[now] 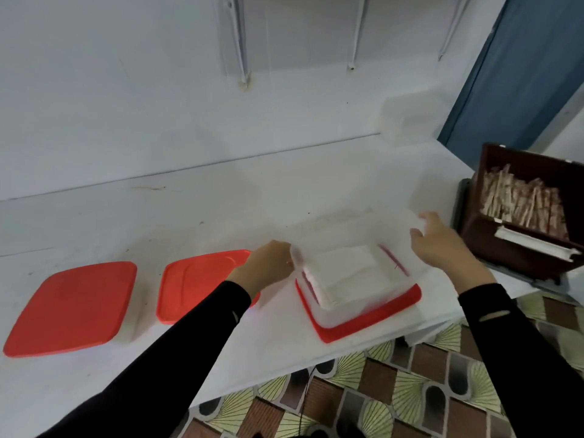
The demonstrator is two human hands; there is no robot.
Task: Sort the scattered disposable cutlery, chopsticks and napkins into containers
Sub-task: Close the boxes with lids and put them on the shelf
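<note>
Clear container [373, 295] with napkins [341, 267] inside sits tilted on a red lid [379, 317], near the right end of the white counter [221, 210]. My left hand [271, 267] grips its left rim, fingers curled over the edge. My right hand [442, 248] is at its right wall with fingers loosely spread; too blurred to confirm contact. Brown box [505, 248] of chopsticks [521, 200] is just right; two closed red-lidded containers [72, 308] are left.
</note>
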